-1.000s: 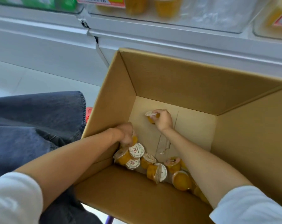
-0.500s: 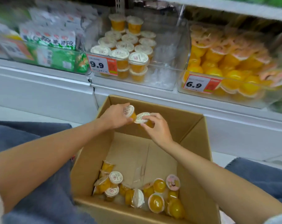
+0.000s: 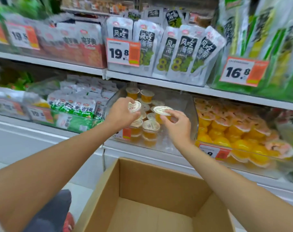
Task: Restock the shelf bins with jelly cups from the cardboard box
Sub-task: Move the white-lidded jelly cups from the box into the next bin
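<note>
My left hand (image 3: 119,113) grips an orange jelly cup with a white lid (image 3: 134,106) over the clear shelf bin (image 3: 192,114). My right hand (image 3: 176,125) pinches a second jelly cup (image 3: 161,111) just to its right, above the stacked cups (image 3: 150,126) in that bin. The open cardboard box (image 3: 147,180) stands below my arms; only its bare inner walls and floor show.
A neighbouring bin to the right holds yellow jelly cups with pink lids (image 3: 239,131). Green-and-white snack packs (image 3: 78,106) fill the bin to the left. Seaweed pouches (image 3: 181,51) and price tags (image 3: 123,51) line the shelf above. My knee (image 3: 55,211) is left of the box.
Both hands lifted a jelly cup each out of the box and rose to the clear shelf bin. The view tilted up from the box to the shelves.
</note>
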A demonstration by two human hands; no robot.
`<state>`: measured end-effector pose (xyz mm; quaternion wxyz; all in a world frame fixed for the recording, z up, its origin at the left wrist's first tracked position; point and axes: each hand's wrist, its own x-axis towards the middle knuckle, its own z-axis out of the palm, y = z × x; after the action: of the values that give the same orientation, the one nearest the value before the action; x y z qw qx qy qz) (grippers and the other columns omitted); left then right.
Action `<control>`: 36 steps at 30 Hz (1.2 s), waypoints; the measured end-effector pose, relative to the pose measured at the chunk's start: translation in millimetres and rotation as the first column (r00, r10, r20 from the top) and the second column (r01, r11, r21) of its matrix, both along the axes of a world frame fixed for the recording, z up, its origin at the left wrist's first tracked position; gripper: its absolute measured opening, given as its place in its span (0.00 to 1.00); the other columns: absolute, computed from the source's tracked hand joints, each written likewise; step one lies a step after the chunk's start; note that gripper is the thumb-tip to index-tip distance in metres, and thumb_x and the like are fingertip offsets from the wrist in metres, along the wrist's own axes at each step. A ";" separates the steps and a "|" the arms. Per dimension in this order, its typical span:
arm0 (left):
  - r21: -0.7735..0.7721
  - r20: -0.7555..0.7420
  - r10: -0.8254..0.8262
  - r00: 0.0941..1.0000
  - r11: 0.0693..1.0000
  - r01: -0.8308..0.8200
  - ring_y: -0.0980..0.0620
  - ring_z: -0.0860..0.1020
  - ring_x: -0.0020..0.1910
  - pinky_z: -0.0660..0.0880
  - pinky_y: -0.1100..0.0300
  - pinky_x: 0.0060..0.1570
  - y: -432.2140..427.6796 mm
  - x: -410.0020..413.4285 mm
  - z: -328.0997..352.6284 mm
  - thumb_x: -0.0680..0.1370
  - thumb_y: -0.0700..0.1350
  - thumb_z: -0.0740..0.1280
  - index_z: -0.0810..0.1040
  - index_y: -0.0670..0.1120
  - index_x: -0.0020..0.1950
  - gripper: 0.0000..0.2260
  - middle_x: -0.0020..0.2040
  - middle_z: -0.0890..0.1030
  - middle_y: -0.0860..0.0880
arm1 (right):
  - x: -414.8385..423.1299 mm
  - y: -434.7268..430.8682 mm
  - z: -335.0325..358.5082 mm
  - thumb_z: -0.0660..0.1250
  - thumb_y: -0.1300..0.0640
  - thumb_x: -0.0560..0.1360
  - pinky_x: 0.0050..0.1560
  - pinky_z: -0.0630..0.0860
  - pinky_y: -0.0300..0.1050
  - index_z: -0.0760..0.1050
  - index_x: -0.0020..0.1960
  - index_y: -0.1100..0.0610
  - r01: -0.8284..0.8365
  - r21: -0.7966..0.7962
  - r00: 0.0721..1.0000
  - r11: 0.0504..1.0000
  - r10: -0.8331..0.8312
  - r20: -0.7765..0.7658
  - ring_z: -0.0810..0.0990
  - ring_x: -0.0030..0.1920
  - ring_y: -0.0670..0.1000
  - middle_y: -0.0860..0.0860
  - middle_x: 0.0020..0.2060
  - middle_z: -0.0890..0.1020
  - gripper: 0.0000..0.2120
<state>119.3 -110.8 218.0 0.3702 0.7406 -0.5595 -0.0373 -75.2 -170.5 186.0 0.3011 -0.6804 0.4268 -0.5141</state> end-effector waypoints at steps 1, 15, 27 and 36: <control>0.009 0.024 0.010 1.000 1.000 -0.010 0.47 0.74 0.62 0.70 0.54 0.60 -13.3 7.3 -1.5 0.72 0.53 0.73 0.75 0.48 0.64 0.23 0.64 0.75 0.46 | 6.6 -16.4 1.2 0.74 0.52 0.71 0.56 0.75 0.39 0.82 0.54 0.52 0.033 0.002 0.999 0.999 -0.033 -0.023 0.79 0.54 0.46 0.50 0.56 0.80 0.12; 0.043 0.414 0.018 0.910 0.998 -0.040 0.44 0.75 0.61 0.76 0.50 0.55 -111.2 64.2 -39.2 0.75 0.40 0.69 0.76 0.47 0.65 0.18 0.64 0.76 0.45 | 73.5 -175.5 -34.2 0.59 0.56 0.81 0.72 0.59 0.47 0.72 0.70 0.54 0.101 -0.020 0.917 0.995 -0.101 -0.386 0.63 0.73 0.59 0.60 0.73 0.65 0.18; 0.108 0.367 -0.011 0.930 0.994 -0.031 0.42 0.70 0.67 0.74 0.49 0.60 -93.0 54.5 -38.4 0.75 0.39 0.67 0.67 0.46 0.72 0.26 0.72 0.68 0.43 | 60.7 -139.1 -21.6 0.60 0.52 0.79 0.75 0.47 0.55 0.51 0.78 0.44 0.111 0.009 0.736 0.994 -0.076 -0.673 0.46 0.78 0.58 0.55 0.78 0.47 0.30; -0.117 0.124 0.048 0.991 0.993 -0.033 0.45 0.74 0.37 0.72 0.50 0.36 0.9 -22.5 -38.1 0.74 0.43 0.62 0.69 0.48 0.39 0.04 0.36 0.77 0.50 | 26.3 -22.8 -3.8 0.64 0.60 0.75 0.54 0.72 0.49 0.79 0.52 0.57 -0.072 -0.276 0.846 0.959 -0.087 -0.525 0.76 0.52 0.54 0.53 0.51 0.78 0.08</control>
<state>96.8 -109.8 179.9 0.3768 0.7303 -0.5677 0.0494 -48.9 -193.3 182.2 0.0677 -0.8304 0.4176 -0.3625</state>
